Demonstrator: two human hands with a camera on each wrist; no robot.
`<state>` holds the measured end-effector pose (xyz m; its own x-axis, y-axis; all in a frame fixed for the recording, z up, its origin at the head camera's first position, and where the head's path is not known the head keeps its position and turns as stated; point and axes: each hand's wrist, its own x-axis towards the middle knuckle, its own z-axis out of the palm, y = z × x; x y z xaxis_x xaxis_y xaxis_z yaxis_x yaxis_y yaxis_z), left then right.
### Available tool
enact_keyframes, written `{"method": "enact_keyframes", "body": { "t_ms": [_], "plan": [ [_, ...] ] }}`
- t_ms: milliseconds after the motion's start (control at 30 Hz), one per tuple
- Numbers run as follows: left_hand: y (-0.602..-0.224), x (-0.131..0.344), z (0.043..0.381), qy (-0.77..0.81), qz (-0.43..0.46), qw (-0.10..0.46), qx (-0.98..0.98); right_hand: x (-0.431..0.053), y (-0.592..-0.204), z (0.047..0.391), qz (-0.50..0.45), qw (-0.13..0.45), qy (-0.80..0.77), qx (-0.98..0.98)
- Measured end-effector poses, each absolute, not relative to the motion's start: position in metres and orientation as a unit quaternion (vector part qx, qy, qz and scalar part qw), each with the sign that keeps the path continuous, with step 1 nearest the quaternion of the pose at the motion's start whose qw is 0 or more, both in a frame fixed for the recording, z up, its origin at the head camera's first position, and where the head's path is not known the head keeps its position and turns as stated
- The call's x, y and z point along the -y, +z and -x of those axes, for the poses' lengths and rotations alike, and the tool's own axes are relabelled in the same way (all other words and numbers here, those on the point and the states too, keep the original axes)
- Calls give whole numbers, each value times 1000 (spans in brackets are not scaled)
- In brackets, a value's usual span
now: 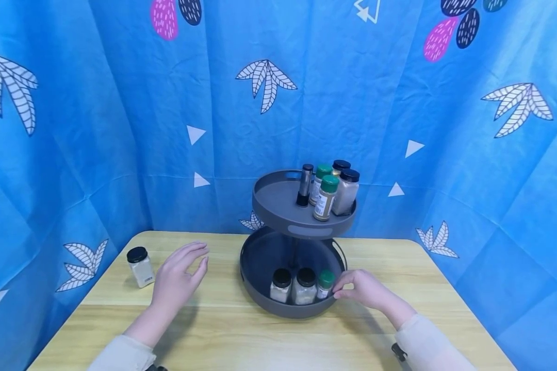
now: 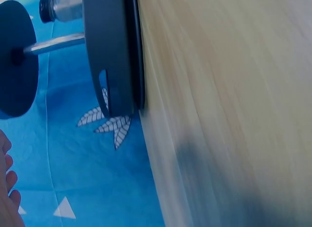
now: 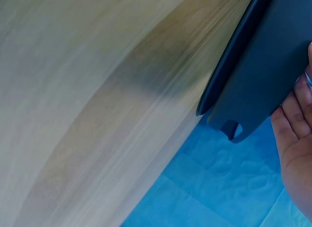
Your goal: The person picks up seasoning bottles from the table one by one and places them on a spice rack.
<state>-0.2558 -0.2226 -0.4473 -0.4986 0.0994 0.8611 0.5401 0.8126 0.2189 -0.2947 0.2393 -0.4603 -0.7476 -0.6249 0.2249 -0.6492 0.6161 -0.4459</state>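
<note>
A dark grey two-tier round rack [image 1: 301,310] stands on the table. At the right of its lower tier, my right hand [image 1: 363,289] pinches the rim, right beside a small green-capped spice jar [image 1: 325,285]. In the right wrist view the fingers [image 3: 292,114] lie against the tray's edge. Two black-capped jars [image 1: 304,289] stand in the same tier, left of the green-capped one. Left of the rack, my left hand [image 1: 178,275] hovers above the table with relaxed fingers, touching nothing. A black-capped jar with pale contents [image 1: 142,269] sits on the table to its left.
The upper tier [image 1: 278,198] carries a dark slim grinder-like bottle [image 1: 305,186], green-capped jars [image 1: 326,200] and black-capped jars [image 1: 345,193] on its right side. Blue patterned cloth [image 1: 223,134] hangs around the back and sides of the wooden table [image 1: 213,340].
</note>
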Motion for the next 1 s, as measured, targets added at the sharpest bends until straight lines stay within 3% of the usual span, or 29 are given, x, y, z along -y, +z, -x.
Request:
{"method": "enact_keyframes", "body": {
  "t_ms": [1000],
  "plan": [
    [-456,278,253,-229,134,501,823,-240,-456,296,-370,24,261,891]
  ]
}}
